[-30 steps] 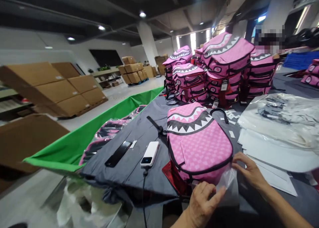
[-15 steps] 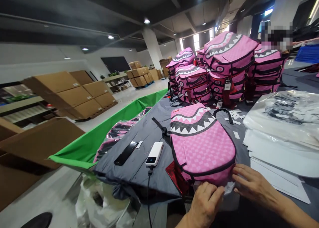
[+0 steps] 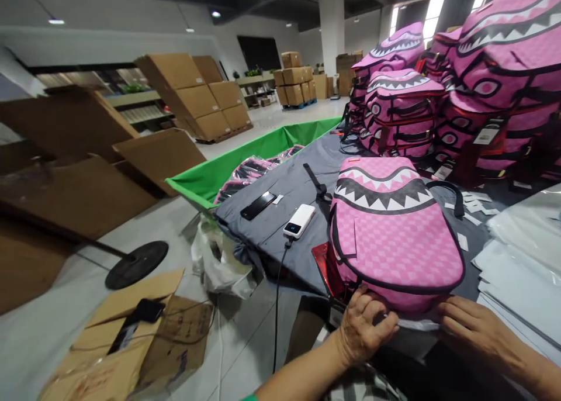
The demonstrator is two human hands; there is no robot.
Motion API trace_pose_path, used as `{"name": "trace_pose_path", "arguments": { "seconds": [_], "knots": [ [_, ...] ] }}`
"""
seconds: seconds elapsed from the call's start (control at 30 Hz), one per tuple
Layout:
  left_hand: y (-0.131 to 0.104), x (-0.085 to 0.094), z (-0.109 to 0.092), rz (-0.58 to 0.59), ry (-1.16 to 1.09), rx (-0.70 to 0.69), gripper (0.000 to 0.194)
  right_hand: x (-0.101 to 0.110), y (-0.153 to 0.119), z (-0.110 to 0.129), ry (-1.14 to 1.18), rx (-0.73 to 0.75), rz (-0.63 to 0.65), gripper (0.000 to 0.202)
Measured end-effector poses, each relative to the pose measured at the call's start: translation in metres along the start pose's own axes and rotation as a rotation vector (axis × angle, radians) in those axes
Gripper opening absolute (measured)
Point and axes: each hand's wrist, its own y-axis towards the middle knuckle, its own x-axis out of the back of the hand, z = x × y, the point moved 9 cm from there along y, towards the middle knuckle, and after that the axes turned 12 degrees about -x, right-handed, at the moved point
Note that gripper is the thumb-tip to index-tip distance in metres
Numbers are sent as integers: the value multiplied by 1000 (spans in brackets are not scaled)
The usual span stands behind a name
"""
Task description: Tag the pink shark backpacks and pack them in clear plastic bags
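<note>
A pink backpack point(image 3: 401, 243) with a black-and-white shark-teeth print lies face up on the grey cloth-covered table point(image 3: 272, 237), its bottom end towards me. At that end, my left hand point(image 3: 366, 325) is closed, fingers curled against the lower left edge. My right hand point(image 3: 473, 325) has its fingers bent in at the lower right corner. Between the two hands shows a strip of clear plastic point(image 3: 418, 324), pinched at both ends under the backpack's edge. A shiny red piece point(image 3: 326, 266) sticks out at the backpack's left side.
Stacked pink backpacks point(image 3: 403, 109) stand behind. A white power bank point(image 3: 300, 221) with a cable and a black phone point(image 3: 258, 205) lie left. White sheets point(image 3: 517, 278) lie right. A green-walled bin point(image 3: 193, 182) holds wrapped bags beside the table. An open carton point(image 3: 175, 342) sits on the floor.
The view has swung left and down. Both hands stay at the backpack's bottom edge; the plastic between them now shows as a longer, flatter strip.
</note>
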Motion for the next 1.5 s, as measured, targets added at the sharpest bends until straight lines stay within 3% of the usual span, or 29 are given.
{"name": "trace_pose_path", "arguments": {
  "seconds": [0.17, 0.33, 0.4, 0.5, 0.6, 0.67, 0.73, 0.8, 0.9, 1.0, 1.07, 1.13, 1.2, 1.27, 1.33, 1.43, 1.5],
  "knots": [
    [-1, -10, 5, 126, -136, -254, 15, -7, 14, 3, -40, -4, 78, 18],
    [8, -15, 13, 390, -159, -297, 15, -8, 27, 3, 19, -38, 193, 31],
    [28, -5, 24, 510, -187, -262, 15, 1, 40, 0, 109, -73, 275, 36],
    [79, 31, 46, 605, -297, -197, 18, 33, 73, -4, 248, -117, 365, 33],
    [140, 78, 66, 590, -425, -124, 24, 84, 116, -4, 273, -102, 247, 41],
    [174, 100, 73, 573, -400, -122, 30, 113, 140, -1, 196, -88, 133, 36],
    [196, 111, 76, 583, -289, -173, 32, 133, 157, 3, 85, -86, 3, 25],
    [206, 110, 75, 604, -153, -259, 26, 148, 163, 10, -12, -77, -149, 22],
    [209, 102, 73, 549, 57, -399, 12, 150, 159, 17, -85, -81, -249, 17],
    [206, 100, 66, 372, 217, -519, 29, 140, 148, 18, -129, -54, -243, 13],
    [204, 100, 63, 292, 210, -513, 27, 138, 139, 15, -166, -45, -298, 6],
    [200, 96, 61, 350, 71, -461, 12, 139, 131, 9, -212, -77, -375, 4],
    [194, 90, 58, 455, -60, -438, 21, 138, 125, 6, -260, -120, -437, 4],
    [186, 89, 55, 472, -68, -468, 22, 132, 122, 10, -254, -124, -441, 7],
    [182, 97, 56, 333, 38, -500, 11, 122, 122, 17, -204, -103, -381, 6],
    [173, 111, 58, 35, 197, -505, 29, 106, 117, 26, -140, -64, -287, 11],
    [163, 112, 55, -56, 253, -488, 32, 97, 110, 28, -155, -58, -275, 11]
  ]
}}
